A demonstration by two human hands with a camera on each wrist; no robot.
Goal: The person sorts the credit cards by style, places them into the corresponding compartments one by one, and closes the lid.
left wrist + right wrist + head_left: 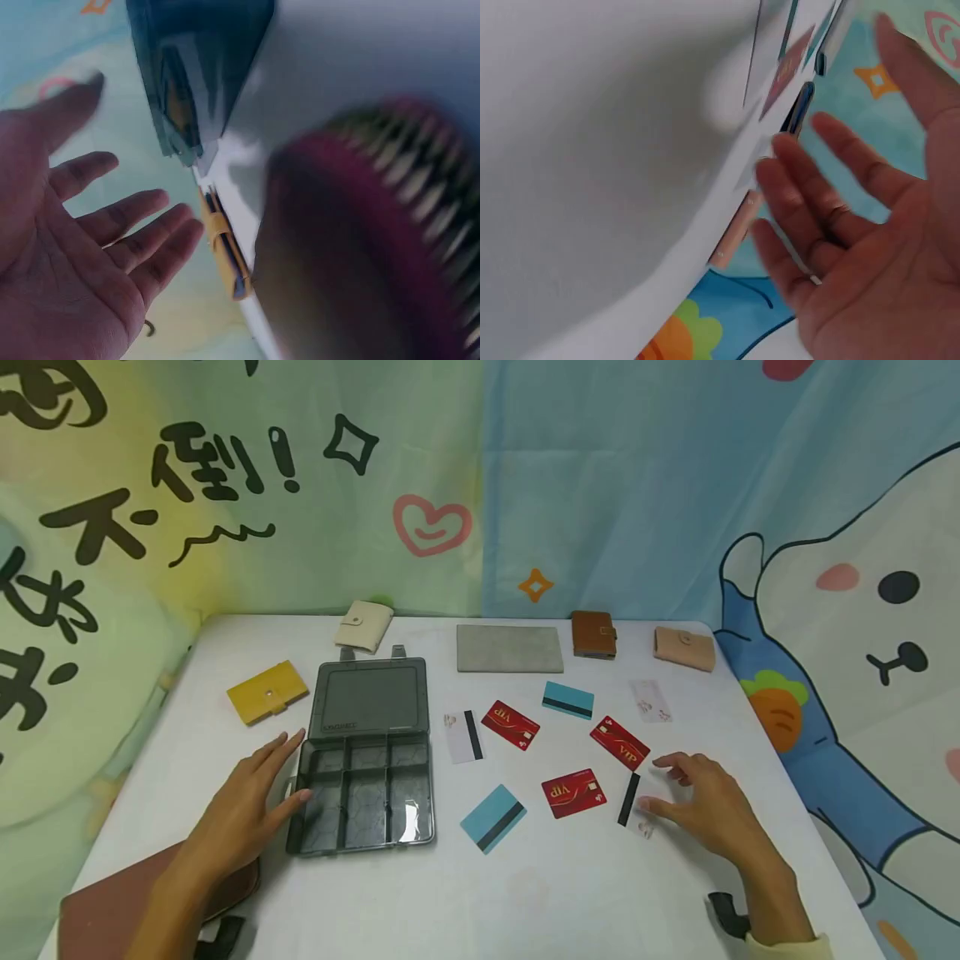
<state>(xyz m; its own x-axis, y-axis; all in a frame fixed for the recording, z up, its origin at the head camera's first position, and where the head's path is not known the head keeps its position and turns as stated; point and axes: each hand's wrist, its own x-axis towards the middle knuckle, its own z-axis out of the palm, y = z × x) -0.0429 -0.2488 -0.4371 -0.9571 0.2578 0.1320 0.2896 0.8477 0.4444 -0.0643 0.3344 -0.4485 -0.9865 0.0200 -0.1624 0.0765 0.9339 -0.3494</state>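
White table (pixel 390 910), gray box (pixel 371 732) open, dividers (pixel 343 802) inside, hands (pixel 242 806) (pixel 708 810) loosely spread, left by box, right near white card (pixel 634 808)

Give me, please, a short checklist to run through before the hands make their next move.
1. Box open: ok, its lid is folded back.
2. Compartments free of cards: ok, none shows inside.
3. Right hand free: ok, it holds nothing.
4. Striped white card fully in sight: not ok, the right hand hides part of it.
5. Left hand steadying the box: cannot tell; it is at the left edge, but contact is unclear.
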